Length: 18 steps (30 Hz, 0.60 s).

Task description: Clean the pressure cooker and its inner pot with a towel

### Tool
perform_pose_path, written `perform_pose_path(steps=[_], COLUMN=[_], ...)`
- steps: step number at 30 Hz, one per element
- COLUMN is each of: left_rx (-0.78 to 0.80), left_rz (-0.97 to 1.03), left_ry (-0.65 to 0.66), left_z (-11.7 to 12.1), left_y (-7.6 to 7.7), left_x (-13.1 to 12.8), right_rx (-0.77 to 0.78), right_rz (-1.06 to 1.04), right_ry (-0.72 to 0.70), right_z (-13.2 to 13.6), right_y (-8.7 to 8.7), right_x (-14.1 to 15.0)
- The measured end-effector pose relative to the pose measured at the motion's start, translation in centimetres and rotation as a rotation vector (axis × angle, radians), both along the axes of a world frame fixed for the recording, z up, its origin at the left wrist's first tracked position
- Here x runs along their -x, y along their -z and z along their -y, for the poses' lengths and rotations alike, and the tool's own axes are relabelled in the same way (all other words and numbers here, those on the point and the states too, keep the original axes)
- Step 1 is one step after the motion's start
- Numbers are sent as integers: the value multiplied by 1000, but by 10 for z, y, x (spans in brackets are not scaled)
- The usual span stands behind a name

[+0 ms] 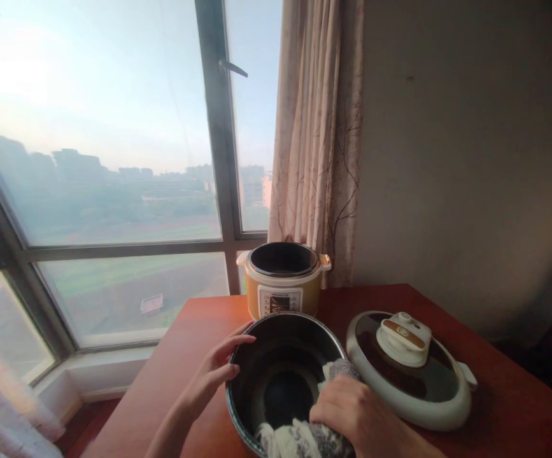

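Observation:
A dark inner pot (280, 375) is tilted toward me at the near edge of a red-brown table (180, 356). My left hand (213, 372) grips its left rim, fingers curled over the edge. My right hand (359, 416) presses a grey-and-white patterned cloth (304, 436) against the pot's inside wall on the right. Behind the pot stands a yellow electric pressure cooker body (283, 283) with its top open. Its white-rimmed lid (412, 366) lies flat on the table to the right, handle up.
A large window (113, 159) with a dark frame fills the left and back. A patterned curtain (316, 127) hangs beside it, just behind the cooker. A plain wall (471, 159) runs along the right. The table's left edge drops to the floor by the sill.

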<state>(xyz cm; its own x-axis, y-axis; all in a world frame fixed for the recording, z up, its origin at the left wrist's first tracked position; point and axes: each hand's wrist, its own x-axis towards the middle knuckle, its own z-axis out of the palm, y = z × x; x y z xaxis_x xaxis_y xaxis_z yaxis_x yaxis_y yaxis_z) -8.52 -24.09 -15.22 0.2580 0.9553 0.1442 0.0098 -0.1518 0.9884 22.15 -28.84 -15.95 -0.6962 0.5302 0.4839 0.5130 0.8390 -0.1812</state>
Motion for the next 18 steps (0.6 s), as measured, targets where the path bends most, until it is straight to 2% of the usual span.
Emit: perform_pose_path(steps=[2,5,8,12,15,18], left_rx=[10,11,4,-69,-192,-308], left_rz=[10,23,30,-12,-114,-220], left_ry=[2,-8,-33,-43,-116,-143], left_z=[-1,0,0,-4,-1,14], left_y=[0,5,11,22,19,3], left_x=[0,-1,0,9,11,-2], right_rx=[55,66,95,274,467,804], right_rz=[-20,-91,-151,-262,-555,-837], right_ry=[-3,-40,-70,54,225,375], right_z=[-1,-5,-4,7,12,17], right_y=[0,6,4,5,31,66], right_x=[-1,-4,-13,-38,-57,-65])
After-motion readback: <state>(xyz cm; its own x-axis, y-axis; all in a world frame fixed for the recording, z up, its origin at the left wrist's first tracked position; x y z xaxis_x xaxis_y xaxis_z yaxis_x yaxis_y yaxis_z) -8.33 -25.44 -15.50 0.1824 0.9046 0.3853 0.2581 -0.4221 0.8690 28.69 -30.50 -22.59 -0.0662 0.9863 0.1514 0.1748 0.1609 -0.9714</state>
